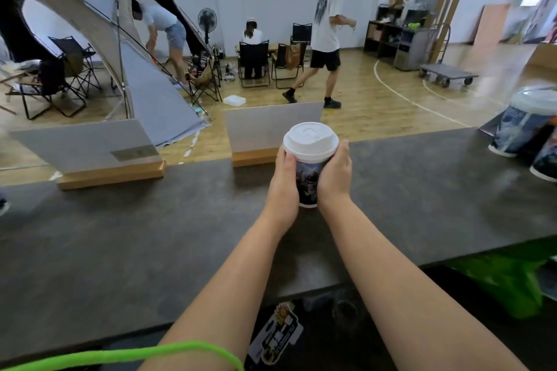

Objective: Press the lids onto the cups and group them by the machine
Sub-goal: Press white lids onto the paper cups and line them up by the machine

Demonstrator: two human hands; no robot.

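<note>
A paper cup (pixel 307 181) with a dark printed picture stands upright on the dark counter (pixel 150 235), near its far edge. A white lid (pixel 310 140) sits on its rim. My left hand (pixel 283 181) wraps the cup's left side and my right hand (pixel 334 175) wraps its right side, thumbs up near the lid's edge. At the far right stand two more printed cups, one lidded (pixel 524 126) and one only partly in view (pixel 545 163).
Two grey sign boards in wooden bases (pixel 111 172) (pixel 256 156) stand on the counter's far edge. Beyond lies a wooden floor with a tent, folding chairs, a walking person (pixel 325 27) and a cart. Something green (pixel 497 283) lies below the counter's near edge.
</note>
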